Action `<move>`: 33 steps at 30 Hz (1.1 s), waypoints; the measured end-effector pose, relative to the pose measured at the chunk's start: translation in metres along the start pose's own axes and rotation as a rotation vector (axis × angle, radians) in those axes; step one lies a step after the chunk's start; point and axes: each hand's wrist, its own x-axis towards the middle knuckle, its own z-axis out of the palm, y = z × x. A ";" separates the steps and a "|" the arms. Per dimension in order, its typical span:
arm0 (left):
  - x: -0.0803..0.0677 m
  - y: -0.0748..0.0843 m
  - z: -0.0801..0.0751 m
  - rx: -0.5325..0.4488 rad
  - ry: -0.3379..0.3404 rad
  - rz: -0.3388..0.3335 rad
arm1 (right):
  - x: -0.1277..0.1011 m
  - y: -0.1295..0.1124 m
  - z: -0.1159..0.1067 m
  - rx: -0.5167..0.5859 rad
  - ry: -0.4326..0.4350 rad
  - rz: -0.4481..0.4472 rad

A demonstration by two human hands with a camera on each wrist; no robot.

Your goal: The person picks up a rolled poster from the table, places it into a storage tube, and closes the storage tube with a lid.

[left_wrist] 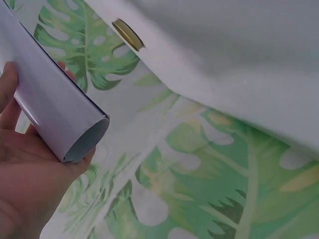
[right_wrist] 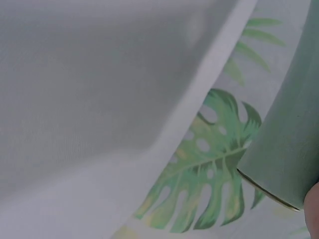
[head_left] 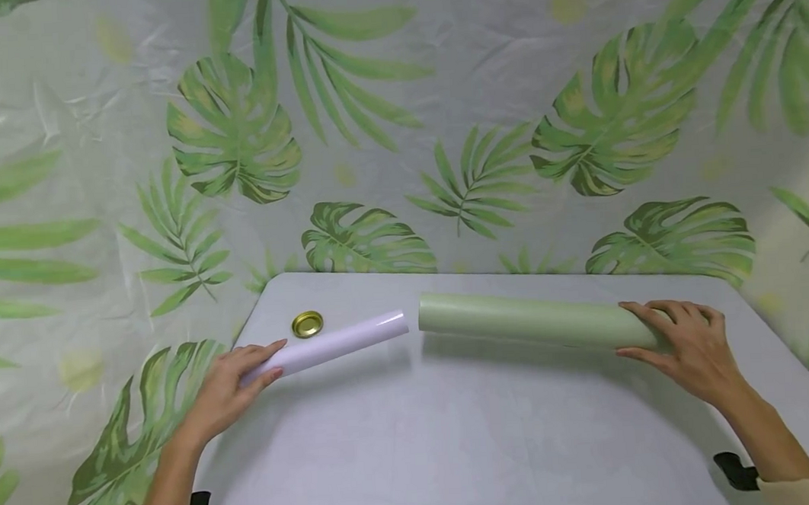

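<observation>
On the table (head_left: 455, 433), each hand's grip holds a roll's outer end: left hand (head_left: 229, 387) the white roll (head_left: 334, 345), right hand (head_left: 687, 341) the green roll (head_left: 525, 321).

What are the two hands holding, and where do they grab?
The left hand grips the lilac roll at its left end; the right hand holds the green roll at its right end.
</observation>
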 end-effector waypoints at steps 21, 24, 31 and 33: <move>0.013 -0.002 0.000 0.022 -0.010 0.056 | 0.010 -0.018 0.000 0.016 0.049 -0.066; 0.014 -0.001 0.001 0.007 -0.008 0.062 | 0.010 -0.019 0.000 0.026 0.046 -0.066; 0.014 -0.001 0.001 -0.029 -0.021 0.051 | 0.012 -0.022 0.003 0.051 0.011 -0.062; 0.014 0.000 0.002 -0.042 -0.019 0.057 | 0.012 -0.023 0.004 0.055 0.011 -0.069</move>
